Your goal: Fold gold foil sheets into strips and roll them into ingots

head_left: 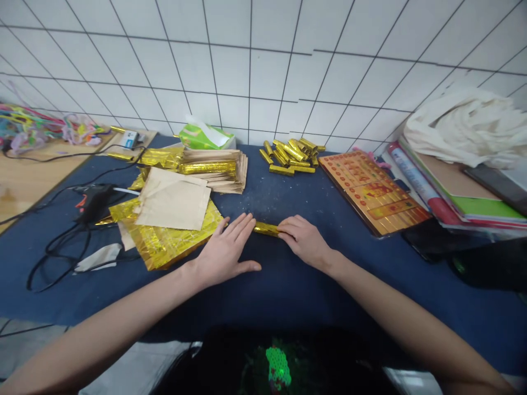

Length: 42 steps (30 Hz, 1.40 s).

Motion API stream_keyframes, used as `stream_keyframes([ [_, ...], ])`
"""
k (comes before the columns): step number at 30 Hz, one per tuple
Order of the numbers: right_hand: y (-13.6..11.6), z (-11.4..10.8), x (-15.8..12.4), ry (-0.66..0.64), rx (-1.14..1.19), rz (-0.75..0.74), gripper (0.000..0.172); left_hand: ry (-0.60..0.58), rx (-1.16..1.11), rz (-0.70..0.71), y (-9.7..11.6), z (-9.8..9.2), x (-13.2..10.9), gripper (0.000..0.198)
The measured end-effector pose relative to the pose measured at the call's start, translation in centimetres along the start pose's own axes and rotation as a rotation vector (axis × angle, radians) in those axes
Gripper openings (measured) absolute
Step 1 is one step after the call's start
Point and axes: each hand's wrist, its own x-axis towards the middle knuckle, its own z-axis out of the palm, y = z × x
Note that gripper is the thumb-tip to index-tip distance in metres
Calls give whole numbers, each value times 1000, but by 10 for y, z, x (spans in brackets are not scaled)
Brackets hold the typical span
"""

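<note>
A thin gold foil paper roll (267,229) lies on the blue cloth between my hands. My left hand (226,247) is flat with fingers stretched out and the thumb apart; its fingertips rest at the roll's left end, covering it. The roll's right end is pinched between the thumb and fingers of my right hand (303,240). Left of my left hand is a stack of gold foil sheets (181,244), with beige paper sheets (175,200) on top. Several finished-looking gold rolls (294,154) sit in a pile beyond my right hand.
A black glue gun (96,200) and its looping cable (53,249) lie left. Behind the sheets are a paper bundle (222,173) and a green tissue pack (206,136). An orange printed pack (370,189) and stacked folders (465,192) stand right. A tiled wall (267,71) closes off the back.
</note>
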Motion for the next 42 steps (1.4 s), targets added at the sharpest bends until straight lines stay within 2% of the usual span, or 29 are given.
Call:
stream_keyframes([
  [5,6,-6,12,-33,188,145,18,131,-71,100,-2,1,3,33],
  [8,9,-11,18,-62,294,229,18,109,-39,118,-5,5,14,24],
  [13,13,-12,20,-55,351,302,16,-19,52,150,-10,10,31,21],
  [16,4,-19,16,115,209,272,14,-33,81,131,-10,12,33,19],
  [18,-7,-27,11,209,64,149,16,-29,85,120,-9,12,34,19],
  [19,-13,-29,7,195,13,55,17,-25,84,116,-8,12,34,19],
  [21,-22,-30,1,89,-81,-95,19,-20,80,104,-7,12,33,19],
  [23,-25,-25,-5,-10,-160,-139,18,-19,74,97,-7,12,33,19],
  [26,-20,-14,-9,-68,-200,-96,16,-29,69,96,-8,13,33,19],
  [30,-12,-5,-9,-68,-169,-66,18,-33,57,106,-9,14,33,20],
  [38,-12,-1,-10,38,-140,-57,26,-42,0,68,-8,10,34,19],
  [42,-12,4,-10,88,-63,14,26,-6,-66,7,-8,13,34,19],
])
